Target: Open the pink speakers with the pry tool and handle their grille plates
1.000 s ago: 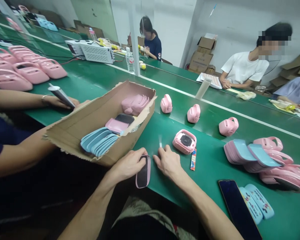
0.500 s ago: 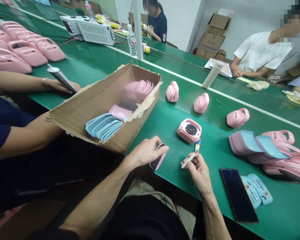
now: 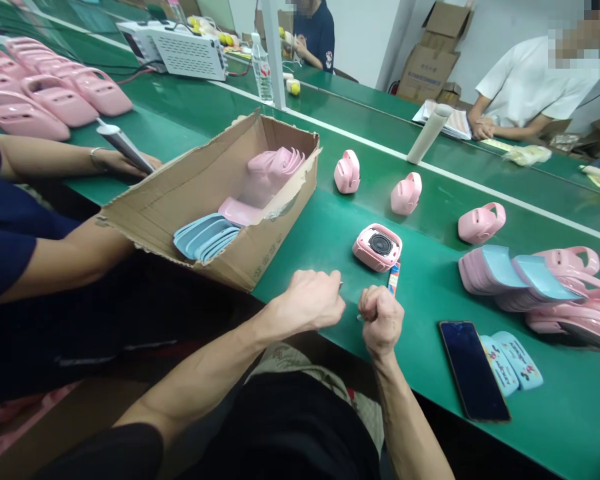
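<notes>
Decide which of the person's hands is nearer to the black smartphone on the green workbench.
Right. The right hand, curled into a fist, lies to the smartphone's left; the left hand lies farther left, beyond the right hand.

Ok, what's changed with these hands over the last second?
The left hand and right hand have moved closer together, both now closed. The right hand grips the small white stick, mostly hidden, while the dark panel held by the left is out of sight. The pink speaker, cardboard box and phone stayed put.
</notes>
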`<action>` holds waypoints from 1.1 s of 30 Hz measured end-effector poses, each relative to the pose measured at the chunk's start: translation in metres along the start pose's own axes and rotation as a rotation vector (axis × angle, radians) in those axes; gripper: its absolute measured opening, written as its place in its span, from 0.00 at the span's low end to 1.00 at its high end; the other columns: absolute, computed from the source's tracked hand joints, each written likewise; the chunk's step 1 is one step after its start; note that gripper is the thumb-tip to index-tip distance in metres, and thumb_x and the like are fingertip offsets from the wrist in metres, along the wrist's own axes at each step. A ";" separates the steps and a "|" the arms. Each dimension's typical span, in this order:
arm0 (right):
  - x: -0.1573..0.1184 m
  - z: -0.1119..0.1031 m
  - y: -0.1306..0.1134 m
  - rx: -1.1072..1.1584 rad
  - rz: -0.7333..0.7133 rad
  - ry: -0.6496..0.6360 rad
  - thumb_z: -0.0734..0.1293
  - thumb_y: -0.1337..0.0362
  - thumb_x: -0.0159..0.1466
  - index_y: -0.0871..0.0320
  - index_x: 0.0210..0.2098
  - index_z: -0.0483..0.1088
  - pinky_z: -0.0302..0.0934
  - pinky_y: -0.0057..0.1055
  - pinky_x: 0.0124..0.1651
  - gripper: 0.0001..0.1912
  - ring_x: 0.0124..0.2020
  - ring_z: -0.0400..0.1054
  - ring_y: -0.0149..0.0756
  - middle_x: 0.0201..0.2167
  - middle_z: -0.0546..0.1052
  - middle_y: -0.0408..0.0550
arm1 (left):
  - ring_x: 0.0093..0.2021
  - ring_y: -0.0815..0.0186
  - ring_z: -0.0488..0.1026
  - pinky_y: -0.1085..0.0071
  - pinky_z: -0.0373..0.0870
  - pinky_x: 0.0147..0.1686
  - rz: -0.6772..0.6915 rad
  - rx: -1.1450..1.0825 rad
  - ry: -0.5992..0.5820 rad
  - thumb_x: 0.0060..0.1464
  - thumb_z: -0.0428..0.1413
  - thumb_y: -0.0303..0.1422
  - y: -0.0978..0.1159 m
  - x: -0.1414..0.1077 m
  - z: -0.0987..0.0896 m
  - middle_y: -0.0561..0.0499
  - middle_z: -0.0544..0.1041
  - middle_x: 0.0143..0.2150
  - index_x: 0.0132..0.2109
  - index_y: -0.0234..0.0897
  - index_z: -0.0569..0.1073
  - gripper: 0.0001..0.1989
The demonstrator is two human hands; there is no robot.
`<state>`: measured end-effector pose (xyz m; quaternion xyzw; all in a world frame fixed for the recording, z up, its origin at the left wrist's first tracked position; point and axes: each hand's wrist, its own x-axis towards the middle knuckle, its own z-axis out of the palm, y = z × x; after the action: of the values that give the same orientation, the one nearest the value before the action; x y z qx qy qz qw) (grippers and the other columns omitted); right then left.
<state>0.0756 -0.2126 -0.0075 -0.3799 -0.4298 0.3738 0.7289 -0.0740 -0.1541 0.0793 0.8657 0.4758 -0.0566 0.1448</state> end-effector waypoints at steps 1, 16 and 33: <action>-0.001 0.000 0.001 -0.002 -0.043 -0.011 0.63 0.53 0.76 0.54 0.22 0.63 0.47 0.33 0.27 0.26 0.21 0.52 0.31 0.19 0.57 0.37 | 0.42 0.40 0.85 0.53 0.74 0.42 0.002 -0.027 0.012 0.67 0.51 0.38 -0.001 -0.002 0.000 0.35 0.84 0.38 0.51 0.36 0.77 0.15; 0.001 0.020 -0.003 0.141 0.011 0.079 0.65 0.53 0.75 0.53 0.18 0.56 0.44 0.29 0.22 0.30 0.16 0.45 0.26 0.15 0.51 0.33 | 0.55 0.53 0.79 0.52 0.81 0.55 0.357 -0.827 0.022 0.49 0.75 0.48 -0.053 -0.028 0.068 0.35 0.63 0.75 0.81 0.48 0.50 0.61; 0.016 0.065 -0.007 0.190 0.026 -0.020 0.62 0.53 0.76 0.53 0.20 0.58 0.50 0.31 0.24 0.28 0.18 0.50 0.29 0.17 0.54 0.36 | 0.69 0.44 0.71 0.49 0.68 0.69 0.365 -0.582 0.121 0.43 0.78 0.47 -0.083 -0.018 0.059 0.40 0.71 0.72 0.79 0.49 0.54 0.63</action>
<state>0.0241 -0.1864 0.0263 -0.3109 -0.3948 0.4261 0.7523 -0.1515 -0.1450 0.0108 0.8607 0.3171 0.1599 0.3649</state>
